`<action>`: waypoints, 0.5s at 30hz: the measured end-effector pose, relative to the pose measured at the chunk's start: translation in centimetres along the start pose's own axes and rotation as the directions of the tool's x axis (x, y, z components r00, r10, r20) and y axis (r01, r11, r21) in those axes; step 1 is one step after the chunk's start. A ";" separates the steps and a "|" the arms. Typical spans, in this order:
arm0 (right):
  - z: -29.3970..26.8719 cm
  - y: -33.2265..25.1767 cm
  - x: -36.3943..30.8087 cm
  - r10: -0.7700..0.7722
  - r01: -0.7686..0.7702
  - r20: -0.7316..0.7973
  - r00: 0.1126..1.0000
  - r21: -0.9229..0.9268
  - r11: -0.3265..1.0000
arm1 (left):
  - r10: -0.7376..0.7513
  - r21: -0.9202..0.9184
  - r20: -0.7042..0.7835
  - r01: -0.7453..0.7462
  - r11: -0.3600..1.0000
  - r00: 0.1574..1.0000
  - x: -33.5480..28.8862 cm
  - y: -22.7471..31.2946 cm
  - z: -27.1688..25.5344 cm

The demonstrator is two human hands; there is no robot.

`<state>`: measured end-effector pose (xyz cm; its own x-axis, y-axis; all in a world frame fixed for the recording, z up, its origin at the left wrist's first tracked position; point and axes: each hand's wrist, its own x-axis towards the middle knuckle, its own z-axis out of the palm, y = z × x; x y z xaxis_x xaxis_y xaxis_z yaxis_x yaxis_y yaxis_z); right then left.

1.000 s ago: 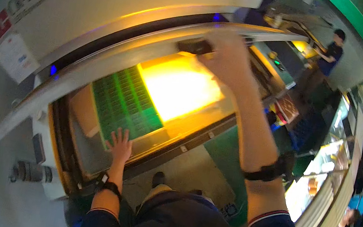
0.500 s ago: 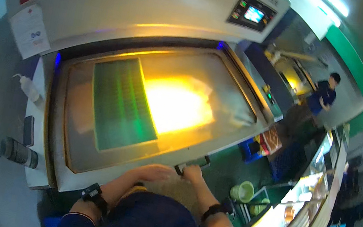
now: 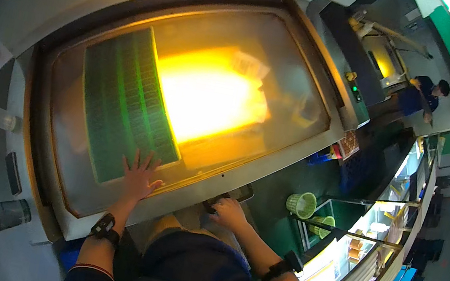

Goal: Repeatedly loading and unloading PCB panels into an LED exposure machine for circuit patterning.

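Observation:
A green rectangular panel (image 3: 125,108) with lighter green stripes lies flat on the left half of the machine's glass-like bed (image 3: 66,136). My left hand (image 3: 140,177) has its fingers spread over the panel's near edge, palm down. At the bed's front edge, my right hand (image 3: 229,212) is closed around a dark handle (image 3: 210,205), which the fingers partly cover. Bright yellow light (image 3: 208,98) glows from the bed just right of the panel.
On the left ledge are a white squeeze bottle (image 3: 0,118), a dark phone (image 3: 13,172) and a grey bottle (image 3: 7,215). A green basket (image 3: 301,204) stands on the floor at right. Farther back, another person (image 3: 419,99) stands by a second machine.
My left hand has moved left and forward, from beside my right hand onto the panel's near edge. My right hand stays at the handle. The view has tilted downward.

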<state>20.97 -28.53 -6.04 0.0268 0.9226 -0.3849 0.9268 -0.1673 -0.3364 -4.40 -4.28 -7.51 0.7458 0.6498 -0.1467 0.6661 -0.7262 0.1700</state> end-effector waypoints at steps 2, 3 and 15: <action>-0.9 1.2 -1.5 -0.108 0.158 -0.215 0.971 0.233 0.959 | -0.014 -0.002 0.047 0.014 1.000 0.999 0.6 0.3 -0.2; -0.5 2.1 -2.8 -0.153 0.156 -0.043 0.987 0.453 0.878 | -0.028 0.000 0.069 0.028 1.000 0.997 1.1 0.4 0.0; 6.7 30.7 8.4 0.166 -0.173 -0.203 0.965 -0.015 0.985 | -0.307 0.118 0.268 0.285 0.951 0.913 5.2 5.0 1.5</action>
<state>47.09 -28.24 -25.37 0.2559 0.9332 -0.2523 0.9138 -0.3187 -0.2517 2.85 -4.88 -8.88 0.4777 0.7560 -0.4474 0.8467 -0.5320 0.0052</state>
